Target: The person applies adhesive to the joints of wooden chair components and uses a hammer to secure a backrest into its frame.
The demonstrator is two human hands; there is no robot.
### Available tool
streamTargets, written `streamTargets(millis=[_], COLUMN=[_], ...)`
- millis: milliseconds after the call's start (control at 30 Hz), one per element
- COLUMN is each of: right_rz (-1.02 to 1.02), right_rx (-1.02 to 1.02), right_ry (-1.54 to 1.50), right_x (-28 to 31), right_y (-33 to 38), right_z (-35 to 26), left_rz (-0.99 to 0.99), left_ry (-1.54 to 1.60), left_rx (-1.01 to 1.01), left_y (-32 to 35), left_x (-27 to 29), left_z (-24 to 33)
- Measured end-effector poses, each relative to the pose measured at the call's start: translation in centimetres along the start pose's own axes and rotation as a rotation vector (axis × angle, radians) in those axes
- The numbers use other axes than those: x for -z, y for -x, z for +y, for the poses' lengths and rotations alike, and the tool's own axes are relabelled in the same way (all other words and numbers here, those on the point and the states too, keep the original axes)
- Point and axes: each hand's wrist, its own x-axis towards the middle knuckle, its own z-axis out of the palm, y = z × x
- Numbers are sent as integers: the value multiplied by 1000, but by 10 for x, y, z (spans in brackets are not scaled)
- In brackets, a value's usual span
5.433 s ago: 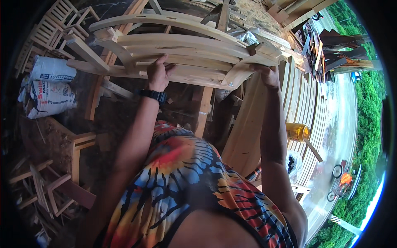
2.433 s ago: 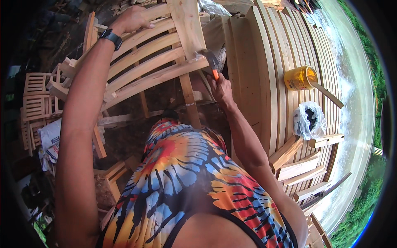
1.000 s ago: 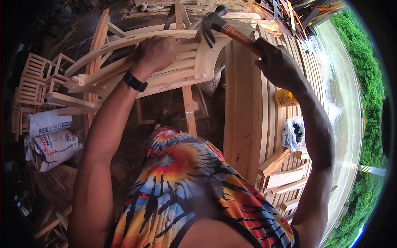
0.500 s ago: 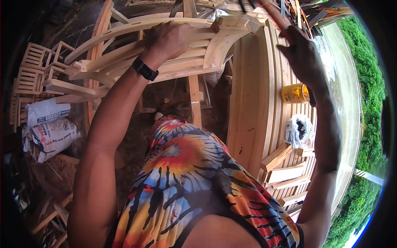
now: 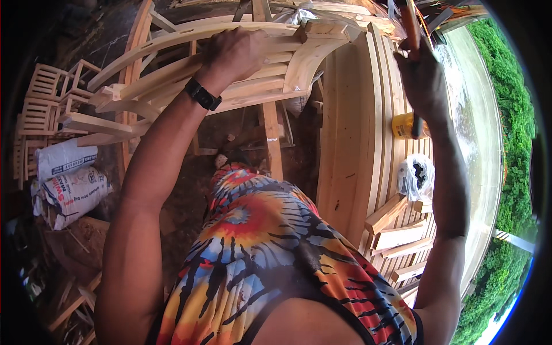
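Observation:
My left hand [image 5: 234, 54], with a black watch on its wrist, is closed at the slatted rail of a pale wooden seat frame [image 5: 305, 66]; its fingertips are partly hidden. The frame has a curved top rail [image 5: 178, 35] and shaped end pieces. Off to the right, my right hand [image 5: 422, 77] is raised over stacked boards and wrapped round a hammer [image 5: 410, 26]. Its reddish-brown handle points up past the fingers, and a dark end shows below the hand. The hammer's head is beyond the picture's upper edge.
Long planks [image 5: 351, 144] lie stacked right of the frame. A yellow container [image 5: 403, 125], a clear plastic bag [image 5: 415, 177] and short wood offcuts [image 5: 398, 236] rest on slats. Filled sacks [image 5: 75, 192] and small slatted wooden pieces [image 5: 49, 83] stand at left.
My right hand has swung the hammer from leaning up-left to nearly upright, its head leaving the picture. My left hand stays at the frame.

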Motion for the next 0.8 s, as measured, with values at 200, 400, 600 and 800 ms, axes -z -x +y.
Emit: streamTargets(millis=[200, 400, 600, 800], right_rz=[-494, -505, -532, -476], right_rx=[-53, -178, -187, -222], right_ry=[244, 271, 271, 213], right_x=[-7, -5, -8, -13], right_y=[5, 12, 29, 51], right_z=[20, -9, -71, -110], left_rz=[-7, -213, -321, -217], left_ry=[-40, -33, -21, 27], left_rx=[-46, -242, -216, -210], left_y=[-5, -22, 14, 43], left_x=[-3, 0, 29, 41], left_z=[-7, -27, -51, -65])
